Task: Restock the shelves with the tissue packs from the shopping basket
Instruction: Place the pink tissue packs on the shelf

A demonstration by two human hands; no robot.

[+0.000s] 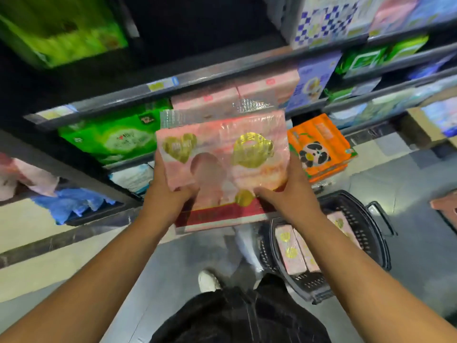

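Observation:
I hold a pink tissue pack (222, 157) with gold hearts in both hands, in front of the shelves at the centre of the view. My left hand (164, 194) grips its lower left corner, and my right hand (286, 194) grips its lower right side. Just behind it, more pink packs (222, 96) sit on a dark shelf (138, 94). The black shopping basket (366, 233) stands on the floor at the lower right with several pink tissue packs (294, 248) inside.
Green packs (111, 137) lie left of the pink ones, an orange panda pack (321, 147) to the right. Blue and white packs fill lower shelves at left. Other boxes line the shelves at upper right. A white shoe (209, 280) stands on the grey floor.

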